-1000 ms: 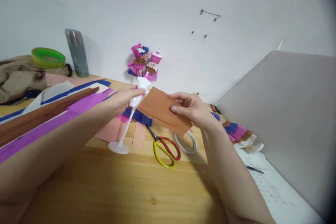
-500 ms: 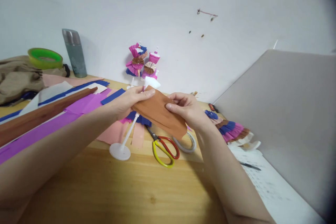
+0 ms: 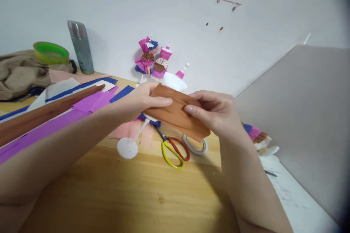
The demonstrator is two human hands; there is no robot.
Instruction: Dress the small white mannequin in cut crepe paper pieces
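Observation:
A strip of brown crepe paper (image 3: 179,111) is stretched between my two hands above the table. My left hand (image 3: 149,100) pinches its left part, thumb on top. My right hand (image 3: 212,111) grips the right part between thumb and fingers. Behind the paper, a small white dress form (image 3: 175,81) with a pink top leans to the right. Its white round base (image 3: 127,148) shows below, and its middle is hidden by the paper and my left hand. Scissors (image 3: 172,149) with red and yellow handles and a white tape roll (image 3: 195,145) lie beneath.
Two decorated paper dress forms (image 3: 147,56) stand by the wall. Purple paper (image 3: 54,127) and other coloured sheets cover the left side, near a flask (image 3: 81,49) and green tape roll (image 3: 51,52). A grey panel (image 3: 295,105) rises at right beside a white sheet (image 3: 298,193).
Both hands and the brown paper have shifted right. More of the white dress form now shows behind the paper, tilted further right. The whole view has moved slightly.

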